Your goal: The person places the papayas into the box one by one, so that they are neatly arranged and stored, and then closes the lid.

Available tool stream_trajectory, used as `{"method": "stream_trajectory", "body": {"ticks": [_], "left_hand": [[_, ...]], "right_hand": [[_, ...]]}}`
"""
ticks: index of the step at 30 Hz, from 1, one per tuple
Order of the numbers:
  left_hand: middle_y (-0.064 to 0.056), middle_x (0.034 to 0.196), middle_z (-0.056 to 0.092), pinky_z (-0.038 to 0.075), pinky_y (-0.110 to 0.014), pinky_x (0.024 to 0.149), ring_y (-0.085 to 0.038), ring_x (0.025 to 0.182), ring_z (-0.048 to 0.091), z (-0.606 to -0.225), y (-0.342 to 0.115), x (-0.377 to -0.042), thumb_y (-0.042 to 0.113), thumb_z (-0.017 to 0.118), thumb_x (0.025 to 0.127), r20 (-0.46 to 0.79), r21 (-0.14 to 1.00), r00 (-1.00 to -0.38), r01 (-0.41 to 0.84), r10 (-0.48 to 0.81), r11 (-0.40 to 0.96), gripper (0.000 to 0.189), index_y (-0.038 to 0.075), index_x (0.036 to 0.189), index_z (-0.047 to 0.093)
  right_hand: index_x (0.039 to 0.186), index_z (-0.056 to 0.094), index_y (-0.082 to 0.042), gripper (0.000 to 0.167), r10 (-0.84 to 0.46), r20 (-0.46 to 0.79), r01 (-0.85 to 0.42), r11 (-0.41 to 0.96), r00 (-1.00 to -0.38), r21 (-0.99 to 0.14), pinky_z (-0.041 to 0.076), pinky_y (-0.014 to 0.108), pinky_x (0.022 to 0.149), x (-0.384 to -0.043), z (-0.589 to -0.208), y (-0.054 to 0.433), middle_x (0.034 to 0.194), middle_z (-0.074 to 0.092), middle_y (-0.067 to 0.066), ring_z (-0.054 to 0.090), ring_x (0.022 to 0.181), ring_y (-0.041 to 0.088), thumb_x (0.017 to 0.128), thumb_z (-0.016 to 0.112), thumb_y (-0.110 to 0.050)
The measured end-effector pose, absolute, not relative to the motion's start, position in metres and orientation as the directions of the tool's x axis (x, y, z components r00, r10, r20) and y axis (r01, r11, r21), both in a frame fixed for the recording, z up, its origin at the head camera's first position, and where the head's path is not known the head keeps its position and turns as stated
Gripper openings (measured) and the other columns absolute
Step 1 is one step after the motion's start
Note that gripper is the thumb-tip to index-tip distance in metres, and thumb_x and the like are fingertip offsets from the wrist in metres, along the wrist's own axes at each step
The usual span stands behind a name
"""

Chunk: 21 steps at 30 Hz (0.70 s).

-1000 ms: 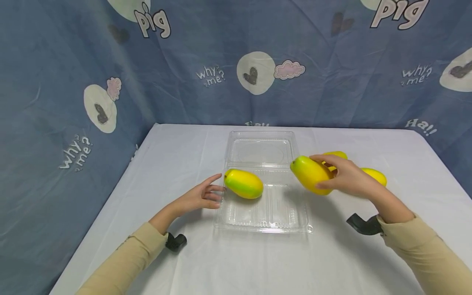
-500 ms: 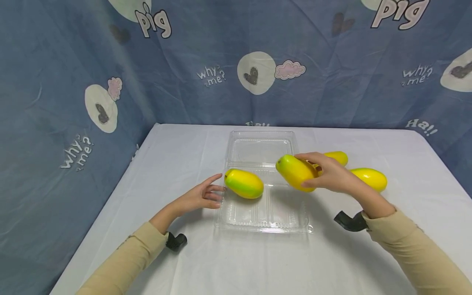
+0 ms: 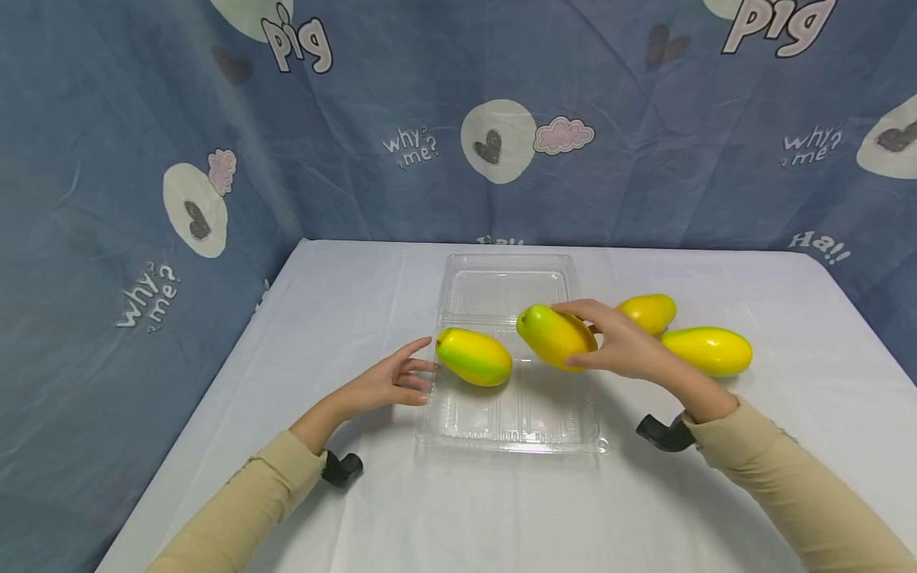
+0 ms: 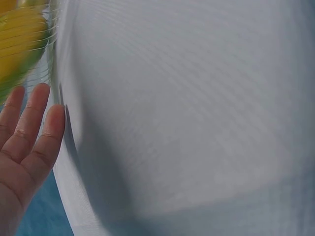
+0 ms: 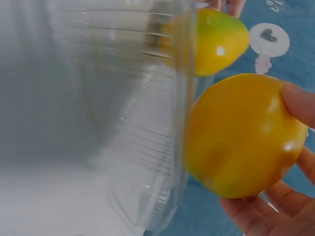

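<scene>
My right hand point(image 3: 618, 341) grips a yellow-green mango point(image 3: 555, 337) over the right part of the clear plastic clamshell box point(image 3: 501, 422). In the right wrist view, thumb and fingers wrap round the held mango point(image 5: 246, 137) beside the box wall point(image 5: 182, 98). A second mango point(image 3: 473, 356) lies in the left part of the box. My left hand point(image 3: 390, 380) is at the box's left side, fingers spread and loosely extended, holding nothing. The left wrist view has the left hand's fingertips close to the box's ribbed wall point(image 4: 37, 73); whether they touch it I cannot tell.
The box's lid point(image 3: 509, 293) lies folded back, away from me. Two more yellow mangoes, a rear one point(image 3: 648, 313) and a nearer one point(image 3: 708, 351), lie on the white-covered table point(image 3: 809, 318) to the right. A blue printed cloth point(image 3: 401, 64) hangs behind the table.
My right hand has carried its mango leftward, from the box's right edge to over the box. The two mangoes behind it show more fully. My left hand has stayed in place.
</scene>
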<state>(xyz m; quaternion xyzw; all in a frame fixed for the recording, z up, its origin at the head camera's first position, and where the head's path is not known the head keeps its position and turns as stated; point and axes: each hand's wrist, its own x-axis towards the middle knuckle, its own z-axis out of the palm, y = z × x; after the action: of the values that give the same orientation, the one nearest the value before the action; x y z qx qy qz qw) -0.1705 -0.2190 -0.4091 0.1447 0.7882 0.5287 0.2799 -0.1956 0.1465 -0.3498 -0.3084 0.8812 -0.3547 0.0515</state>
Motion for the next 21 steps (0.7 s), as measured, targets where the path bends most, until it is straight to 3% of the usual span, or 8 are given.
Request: {"method": "stream_trajectory", "body": {"ticks": [15,21], "left_hand": [[-0.014,0.14,0.041,0.045,-0.04,0.093,-0.027,0.117,0.049,-0.408,-0.219,-0.17,0.019,0.07,0.081,-0.287,0.915,-0.804,-0.07,0.521,0.397,0.091,0.022,0.148,0.008],[-0.015,0.14,0.04,0.045,-0.04,0.093,-0.028,0.118,0.049,-0.408,-0.219,-0.17,0.019,0.069,0.082,-0.284,0.917,-0.803,-0.067,0.524,0.393,0.09,0.021,0.148,0.008]], "right_hand": [[0.131,0.047,-0.006,0.067,-0.587,0.124,-0.513,0.562,-0.8,-0.649,0.043,0.046,0.091,-0.198,-0.364,0.139,0.13,0.049,0.013,0.05,0.111,0.029,0.072,0.078,-0.014],[0.13,0.048,-0.007,0.068,-0.598,0.135,-0.531,0.559,-0.79,-0.637,0.04,0.048,0.094,-0.199,-0.369,0.137,0.13,0.05,0.013,0.046,0.118,0.03,0.07,0.079,-0.015]]}}
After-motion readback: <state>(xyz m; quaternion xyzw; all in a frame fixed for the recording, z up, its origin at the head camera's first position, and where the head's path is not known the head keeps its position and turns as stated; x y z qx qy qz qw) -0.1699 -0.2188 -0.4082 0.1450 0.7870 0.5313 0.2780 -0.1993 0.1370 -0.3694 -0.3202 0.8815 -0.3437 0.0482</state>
